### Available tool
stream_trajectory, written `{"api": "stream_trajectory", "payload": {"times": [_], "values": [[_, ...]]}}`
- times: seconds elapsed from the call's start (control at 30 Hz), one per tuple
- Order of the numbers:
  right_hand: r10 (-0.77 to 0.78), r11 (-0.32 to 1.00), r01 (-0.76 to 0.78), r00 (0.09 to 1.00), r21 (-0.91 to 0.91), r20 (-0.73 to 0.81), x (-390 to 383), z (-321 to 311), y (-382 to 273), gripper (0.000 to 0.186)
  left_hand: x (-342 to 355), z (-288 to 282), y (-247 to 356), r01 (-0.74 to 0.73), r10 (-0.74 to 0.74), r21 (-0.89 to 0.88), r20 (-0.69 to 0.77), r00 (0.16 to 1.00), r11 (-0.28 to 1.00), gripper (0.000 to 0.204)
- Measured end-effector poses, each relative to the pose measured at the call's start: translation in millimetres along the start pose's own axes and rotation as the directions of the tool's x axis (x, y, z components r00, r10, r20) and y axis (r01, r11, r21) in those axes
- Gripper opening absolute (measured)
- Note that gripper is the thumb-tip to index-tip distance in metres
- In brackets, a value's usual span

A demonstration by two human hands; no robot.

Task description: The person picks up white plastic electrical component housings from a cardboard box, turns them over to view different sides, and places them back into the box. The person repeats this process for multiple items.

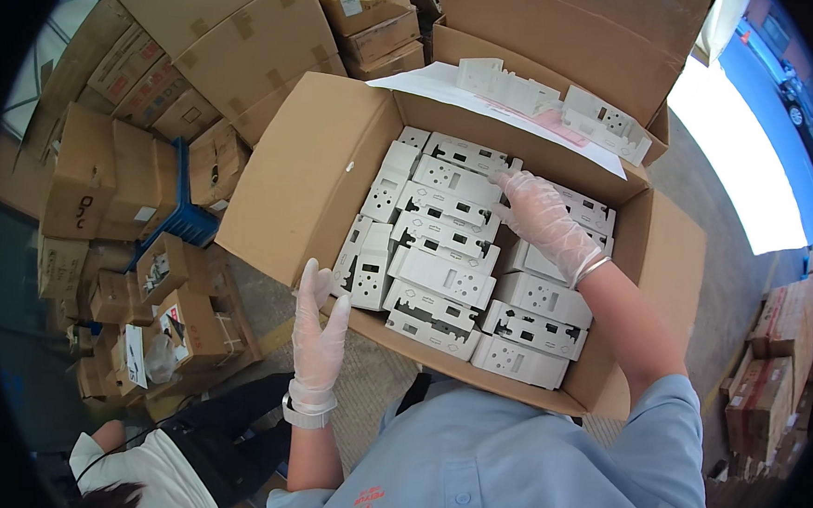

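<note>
Rows of white plastic housings (442, 275) with round holes and slots lie packed in an open cardboard box (348, 148) before me. My right hand (548, 221), in a clear glove, lies over the far middle of the rows. Its fingers reach left onto the housings' ends, thumb a little apart; the undersides of the fingertips are hidden. Beside the near left wall of the box, my gloved left hand (318, 328) is raised, thumb and fingers apart, holding nothing. Its fingertips are close to the box edge.
Two white housings (605, 122) lie on a white sheet (417, 80) over the box's far side, against another open carton (570, 22). Cartons (104, 180) and a blue crate (186, 203) stand at left. A person in a white top (146, 471) is at lower left. More cartons (765, 397) stack at right.
</note>
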State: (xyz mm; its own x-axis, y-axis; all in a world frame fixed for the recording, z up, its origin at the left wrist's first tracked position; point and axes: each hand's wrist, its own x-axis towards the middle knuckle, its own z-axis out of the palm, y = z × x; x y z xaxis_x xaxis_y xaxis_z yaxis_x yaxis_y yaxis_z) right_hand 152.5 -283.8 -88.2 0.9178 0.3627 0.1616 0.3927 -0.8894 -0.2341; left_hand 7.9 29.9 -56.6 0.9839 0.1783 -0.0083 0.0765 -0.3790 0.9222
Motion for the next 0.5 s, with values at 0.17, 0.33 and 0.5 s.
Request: {"api": "stream_trajectory", "payload": {"times": [0.17, 0.33, 0.5], "values": [[0.075, 0.988, -0.092, 0.989, -0.127, -0.130, 38, 45, 16, 0.046, -2, 6, -6, -0.032, 0.031, 0.082, 0.018, 0.999, 0.996, 0.061], [0.171, 0.931, -0.074, 0.953, -0.357, 0.248, 65, 52, 27, 0.060, -5, 14, -10, -0.160, 0.161, 0.332, 0.023, 0.987, 0.930, 0.062], [0.205, 0.932, -0.076, 0.917, -0.356, 0.342, 65, 52, 31, 0.061, -5, 20, -17, -0.235, 0.239, 0.425, 0.044, 0.970, 0.874, 0.065]]}}
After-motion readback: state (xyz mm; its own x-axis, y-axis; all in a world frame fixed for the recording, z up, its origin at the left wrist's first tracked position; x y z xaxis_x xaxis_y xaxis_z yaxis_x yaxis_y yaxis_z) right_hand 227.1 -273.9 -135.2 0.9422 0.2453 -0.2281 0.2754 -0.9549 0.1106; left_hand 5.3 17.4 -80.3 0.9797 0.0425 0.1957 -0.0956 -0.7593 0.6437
